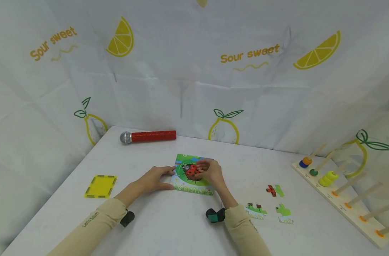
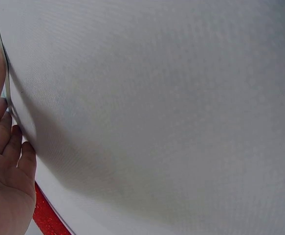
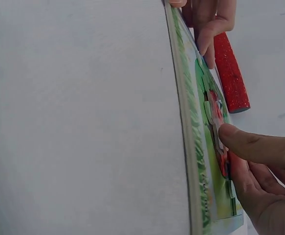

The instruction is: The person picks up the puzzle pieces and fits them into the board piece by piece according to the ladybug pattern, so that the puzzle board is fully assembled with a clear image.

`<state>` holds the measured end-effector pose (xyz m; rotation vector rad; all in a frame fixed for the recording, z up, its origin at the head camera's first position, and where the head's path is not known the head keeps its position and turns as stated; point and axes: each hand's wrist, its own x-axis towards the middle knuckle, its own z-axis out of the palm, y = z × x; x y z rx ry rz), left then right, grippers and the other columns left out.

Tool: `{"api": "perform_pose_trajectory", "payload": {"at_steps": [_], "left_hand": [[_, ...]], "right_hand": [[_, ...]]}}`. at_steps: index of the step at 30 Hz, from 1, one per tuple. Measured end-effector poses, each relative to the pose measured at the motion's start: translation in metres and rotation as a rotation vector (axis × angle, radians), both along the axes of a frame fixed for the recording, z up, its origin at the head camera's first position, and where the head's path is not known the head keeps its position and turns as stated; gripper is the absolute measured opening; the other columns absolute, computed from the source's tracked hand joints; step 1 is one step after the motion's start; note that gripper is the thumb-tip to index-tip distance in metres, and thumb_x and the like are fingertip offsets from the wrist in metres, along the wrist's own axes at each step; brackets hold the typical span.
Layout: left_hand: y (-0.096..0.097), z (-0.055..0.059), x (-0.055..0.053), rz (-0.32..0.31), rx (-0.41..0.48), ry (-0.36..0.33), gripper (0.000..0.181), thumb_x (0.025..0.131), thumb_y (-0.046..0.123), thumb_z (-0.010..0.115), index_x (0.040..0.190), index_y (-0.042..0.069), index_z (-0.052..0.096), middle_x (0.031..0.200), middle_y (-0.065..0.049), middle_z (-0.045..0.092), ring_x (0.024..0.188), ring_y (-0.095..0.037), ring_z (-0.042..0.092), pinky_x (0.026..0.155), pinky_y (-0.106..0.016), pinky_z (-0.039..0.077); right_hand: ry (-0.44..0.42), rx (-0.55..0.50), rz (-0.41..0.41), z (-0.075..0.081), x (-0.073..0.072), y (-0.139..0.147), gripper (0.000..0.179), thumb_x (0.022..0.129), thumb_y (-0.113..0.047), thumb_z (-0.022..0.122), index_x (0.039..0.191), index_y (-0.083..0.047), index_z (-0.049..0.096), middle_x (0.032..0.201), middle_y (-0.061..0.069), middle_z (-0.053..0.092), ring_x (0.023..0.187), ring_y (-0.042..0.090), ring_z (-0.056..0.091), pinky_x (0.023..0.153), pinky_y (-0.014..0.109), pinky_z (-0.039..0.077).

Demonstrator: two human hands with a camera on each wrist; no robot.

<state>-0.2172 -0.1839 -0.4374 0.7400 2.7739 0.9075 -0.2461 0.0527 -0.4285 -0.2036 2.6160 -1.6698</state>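
Observation:
A square ladybug jigsaw puzzle (image 1: 194, 190) lies on the white table, its picture showing a red spotted ladybug on green. My left hand (image 1: 156, 179) rests against the puzzle's left edge, with thumb and fingers spread apart. Over the right part of the ladybug, my right hand (image 1: 211, 173) pinches a puzzle piece between thumb and fingers; the fingers hide much of that piece. In the right wrist view the thumb (image 3: 250, 143) touches a red-and-pale piece that stands slightly proud of the picture. Several loose puzzle pieces (image 1: 256, 211) lie to the right of my right forearm.
A red toy microphone (image 1: 153, 136) lies at the back. To the left is a yellow square frame tile (image 1: 100, 186). A wooden peg board (image 1: 336, 199) with coloured beads runs along the right side. A lemon-printed white cloth (image 1: 181, 89) hangs behind the table.

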Motion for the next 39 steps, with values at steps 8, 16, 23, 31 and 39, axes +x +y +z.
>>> {"api": "perform_pose_trajectory", "payload": {"at_steps": [8,16,23,31,39], "left_hand": [[-0.001,0.000,0.000,0.000,0.006,0.004,0.049,0.081,0.025,0.077,0.123,0.004,0.060,0.135,-0.009,0.056,0.130,-0.029,0.046,0.108,-0.045,0.037],[-0.001,0.001,0.001,-0.004,0.014,0.003,0.050,0.081,0.024,0.077,0.123,0.004,0.060,0.132,-0.009,0.059,0.128,-0.029,0.048,0.107,-0.045,0.038],[-0.002,0.002,0.002,-0.004,0.008,0.006,0.057,0.082,0.026,0.076,0.130,0.001,0.056,0.126,-0.011,0.063,0.127,-0.030,0.049,0.107,-0.046,0.038],[0.000,0.004,0.002,0.011,-0.003,-0.009,0.060,0.082,0.027,0.076,0.132,0.002,0.054,0.123,-0.008,0.064,0.126,-0.029,0.050,0.106,-0.046,0.038],[-0.001,0.002,0.001,0.001,-0.009,-0.002,0.064,0.082,0.027,0.076,0.135,0.001,0.051,0.124,-0.010,0.064,0.127,-0.030,0.049,0.107,-0.047,0.038]], "right_hand": [[-0.034,-0.024,0.012,0.000,0.002,-0.001,0.042,0.066,0.015,0.079,0.105,0.007,0.067,0.099,0.019,0.070,0.089,0.027,0.069,0.074,0.027,0.057],[-0.110,-0.283,0.026,0.003,-0.001,0.018,0.043,0.075,0.016,0.071,0.116,0.012,0.060,0.114,0.028,0.062,0.104,0.036,0.063,0.082,0.026,0.055],[-0.205,-0.353,0.068,0.017,-0.002,0.073,0.054,0.086,0.006,0.066,0.135,0.011,0.045,0.136,0.029,0.048,0.109,0.023,0.062,0.084,0.021,0.053],[-0.304,-0.296,0.014,0.020,0.008,0.165,0.062,0.091,-0.008,0.066,0.143,0.005,0.035,0.145,0.022,0.042,0.094,0.001,0.063,0.086,0.019,0.052],[-0.227,-0.225,0.041,0.016,0.019,0.243,0.053,0.094,-0.013,0.063,0.139,0.001,0.040,0.112,-0.020,0.060,0.097,-0.004,0.061,0.085,0.013,0.049]]}}
